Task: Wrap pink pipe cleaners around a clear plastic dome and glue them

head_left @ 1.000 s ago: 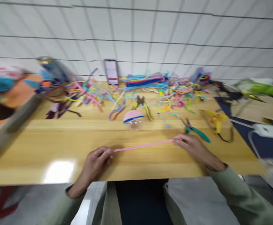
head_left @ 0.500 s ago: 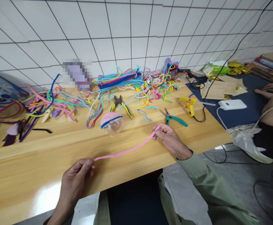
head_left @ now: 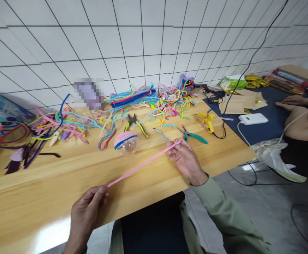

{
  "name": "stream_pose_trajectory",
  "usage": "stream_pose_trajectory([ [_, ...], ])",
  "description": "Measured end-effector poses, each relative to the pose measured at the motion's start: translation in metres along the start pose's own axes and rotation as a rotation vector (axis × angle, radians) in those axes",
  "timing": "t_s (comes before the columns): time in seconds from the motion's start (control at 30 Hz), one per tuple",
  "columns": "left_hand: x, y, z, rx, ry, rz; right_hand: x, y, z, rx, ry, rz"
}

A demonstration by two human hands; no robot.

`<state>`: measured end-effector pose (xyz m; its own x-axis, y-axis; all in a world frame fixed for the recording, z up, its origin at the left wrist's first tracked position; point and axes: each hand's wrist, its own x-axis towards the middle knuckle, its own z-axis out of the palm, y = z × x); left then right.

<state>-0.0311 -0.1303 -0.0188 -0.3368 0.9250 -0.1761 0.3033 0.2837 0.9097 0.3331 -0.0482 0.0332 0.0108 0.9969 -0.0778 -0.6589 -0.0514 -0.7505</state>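
Observation:
A pink pipe cleaner (head_left: 138,169) stretches nearly straight between my two hands, above the front of the wooden table (head_left: 37,190). Its near left end is pinched between the thumb and fingers of my left hand (head_left: 87,208). My right hand (head_left: 184,158) grips the other end, with a short bit showing past the fingertips. Behind the strand sits a clear plastic ball (head_left: 127,146), its top covered in pink with a blue band around it. Teal-handled pliers (head_left: 192,135) lie just beyond my right hand, and yellow-green-handled pliers (head_left: 135,123) rest behind the ball.
Piles of coloured pipe cleaners (head_left: 132,97) line the wall. A yellow glue gun (head_left: 208,121) lies at the right, near a white power bank (head_left: 253,119) on dark cloth. Another person's arm (head_left: 299,120) rests at far right. Glasses and a purple tassel (head_left: 13,164) lie left.
The pink pipe cleaner, sagging in a curve before, is now pulled straighter. My right hand has turned slightly, its fingers more upward. The view has shifted a little.

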Motion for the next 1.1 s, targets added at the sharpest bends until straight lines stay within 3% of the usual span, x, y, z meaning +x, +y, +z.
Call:
stream_pose_trajectory([
  [0.17,0.0,0.001,0.002,0.019,0.019,0.026,-0.006,0.002,0.008,0.036,-0.044,-0.015],
  [0.5,0.001,-0.001,0.002,0.047,-0.006,0.089,-0.006,0.013,0.016,-0.057,0.091,-0.095],
  [0.7,-0.004,0.003,0.003,0.066,0.001,0.102,0.002,0.017,0.012,-0.046,0.182,-0.166],
  [0.9,-0.012,0.011,0.008,0.073,0.012,0.085,0.005,0.018,0.005,0.019,0.204,-0.148],
  [1.1,-0.015,0.016,0.01,0.103,0.003,0.122,0.009,0.019,0.0,0.024,0.226,-0.227],
])
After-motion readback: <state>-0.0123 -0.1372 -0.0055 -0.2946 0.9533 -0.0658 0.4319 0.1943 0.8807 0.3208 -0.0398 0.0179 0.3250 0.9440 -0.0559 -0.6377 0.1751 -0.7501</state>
